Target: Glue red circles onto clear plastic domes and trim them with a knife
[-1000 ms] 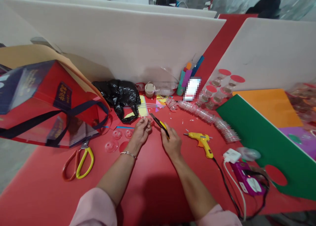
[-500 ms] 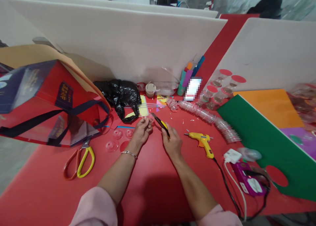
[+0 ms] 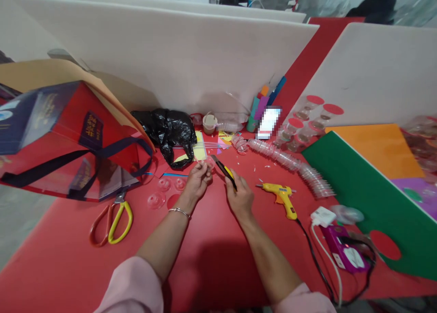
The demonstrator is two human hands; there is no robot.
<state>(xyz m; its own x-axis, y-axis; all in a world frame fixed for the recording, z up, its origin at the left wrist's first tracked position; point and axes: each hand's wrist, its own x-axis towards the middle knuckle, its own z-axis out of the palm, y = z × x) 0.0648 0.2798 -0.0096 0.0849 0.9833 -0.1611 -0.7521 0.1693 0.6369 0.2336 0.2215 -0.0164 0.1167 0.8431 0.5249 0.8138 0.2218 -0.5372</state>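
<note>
My right hand [image 3: 241, 192] is closed around a yellow and black utility knife [image 3: 225, 171], its blade pointing away and to the left. The fingers of my left hand [image 3: 199, 180] pinch a small clear plastic piece [image 3: 210, 161], partly hidden by the fingers and hard to make out against the red table. The knife's blade is right by that piece; whether they touch I cannot tell. Several clear domed plastic pieces [image 3: 156, 200] lie just left of my left hand. To the right of my right hand rests a yellow glue gun [image 3: 280, 199].
Scissors [image 3: 116, 219] and a red gift bag [image 3: 68, 153] are at left, a black plastic bag [image 3: 172, 133] behind. A row of nested clear plastic cups [image 3: 287, 160] runs right toward a green board [image 3: 368, 212]. A purple power box [image 3: 346, 249] with cables sits front right.
The whole view has shifted slightly. Both hands keep their grips, with the knife still close to the clear plastic piece.
</note>
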